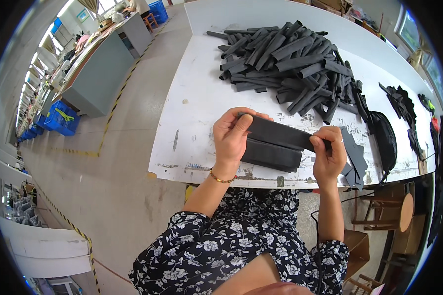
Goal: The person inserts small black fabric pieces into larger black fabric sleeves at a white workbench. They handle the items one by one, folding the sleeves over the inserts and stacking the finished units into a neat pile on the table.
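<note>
Between my two hands a flat black fabric strip (279, 132) is stretched out above the table's front part. My left hand (235, 132) pinches its left end, thumb on top. The right end is gripped between thumb and fingers of my right hand (329, 150). Just below the held strip, another flat black strip or small stack of them (271, 155) lies on the white table (192, 132). A large heap of dark rolled fabric tubes (285, 61) fills the far middle of the table. Beside my right hand lie several flat dark grey pieces (355, 156), partly overlapping.
A black bag (383, 140) and more black fabric pieces (401, 105) lie at the right. White panels (369, 49) border the table's far side. Wooden stools (404, 212) stand at lower right. Along the left are a grey counter (101, 73) and a blue crate (62, 118).
</note>
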